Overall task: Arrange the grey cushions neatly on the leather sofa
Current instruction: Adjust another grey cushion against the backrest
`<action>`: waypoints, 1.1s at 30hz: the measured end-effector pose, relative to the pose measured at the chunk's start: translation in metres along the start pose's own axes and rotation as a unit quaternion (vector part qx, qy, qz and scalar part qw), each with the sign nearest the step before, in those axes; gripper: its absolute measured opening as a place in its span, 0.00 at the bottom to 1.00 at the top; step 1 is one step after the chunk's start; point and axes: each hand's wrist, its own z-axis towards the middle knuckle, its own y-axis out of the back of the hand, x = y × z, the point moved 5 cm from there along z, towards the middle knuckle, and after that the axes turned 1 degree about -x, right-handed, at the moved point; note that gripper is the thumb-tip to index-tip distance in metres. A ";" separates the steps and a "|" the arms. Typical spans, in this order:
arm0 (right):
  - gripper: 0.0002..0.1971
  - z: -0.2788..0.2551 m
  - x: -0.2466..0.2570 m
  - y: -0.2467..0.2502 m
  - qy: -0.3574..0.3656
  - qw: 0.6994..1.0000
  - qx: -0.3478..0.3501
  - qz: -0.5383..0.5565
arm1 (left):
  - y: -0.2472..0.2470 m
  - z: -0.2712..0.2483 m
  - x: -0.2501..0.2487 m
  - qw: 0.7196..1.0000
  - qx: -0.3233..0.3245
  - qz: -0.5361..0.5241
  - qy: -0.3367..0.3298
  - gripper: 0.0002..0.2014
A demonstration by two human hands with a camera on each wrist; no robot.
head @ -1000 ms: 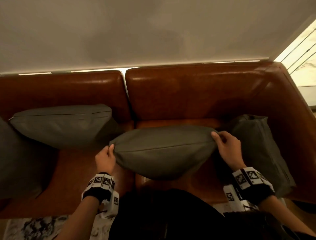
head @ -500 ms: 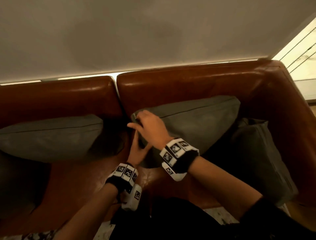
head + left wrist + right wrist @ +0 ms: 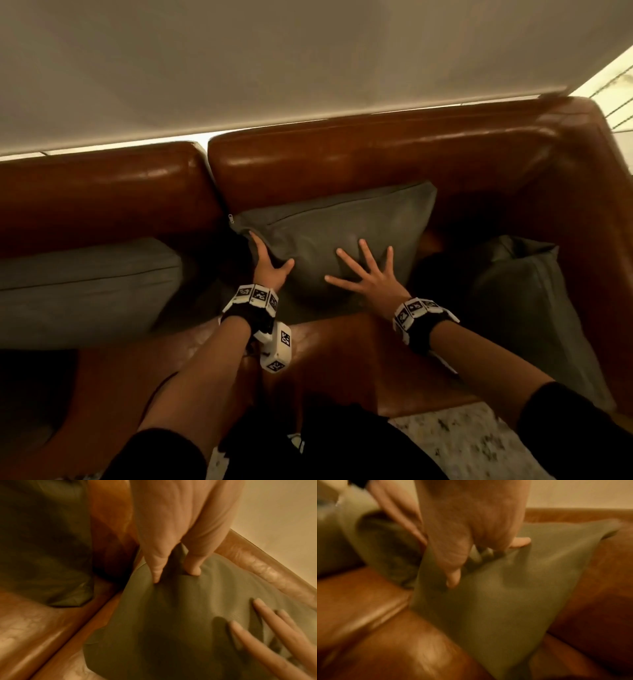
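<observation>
A square grey fabric cushion (image 3: pixel 346 240) with a zip along its top edge stands propped against the backrest of the brown leather sofa (image 3: pixel 342 154), on the right-hand seat section just beside the gap between the two back cushions. It leans back at a slant, its front face turned toward the person and upward; its long axis runs left to right along the backrest, the zip pull at the upper left corner and the upper right corner sitting slightly higher. The left hand (image 3: pixel 269 265) grips the cushion's left edge — thumb pressed into the front face, the fingers (image 3: pixel 255 240) wrapped round the side toward the back, as the left wrist view shows with the fabric dented under the thumb and a finger. The right hand (image 3: pixel 371 277) lies flat on the middle of the front face with all fingers spread wide and straight, holding nothing, only pressing the fabric. To the left, a second grey cushion (image 3: pixel 85 287) lies on the other seat section against the backrest, its long axis also running along the sofa, apart from the held one. To the right, a third, darker grey cushion (image 3: pixel 527 308) leans in the corner against the sofa's arm — near the middle cushion, though shadow hides whether they touch. A pale wall (image 3: pixel 274 61) rises behind the sofa.
</observation>
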 end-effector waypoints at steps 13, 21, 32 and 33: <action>0.60 0.073 -0.022 -0.001 -0.048 0.997 0.046 0.030 | -0.035 0.024 -0.090 0.803 -0.033 0.537 -0.258 0.59; 0.47 0.068 -0.029 0.007 0.019 0.992 0.070 0.101 | -0.062 0.081 -0.132 0.809 0.111 0.562 -0.128 0.45; 0.70 0.048 -0.104 0.078 -0.065 0.996 0.041 0.035 | -0.063 -0.021 -0.100 0.818 0.077 0.525 -0.224 0.21; 0.63 0.050 -0.099 0.079 -0.037 0.995 0.066 0.057 | -0.062 -0.028 -0.099 0.818 0.074 0.525 -0.225 0.21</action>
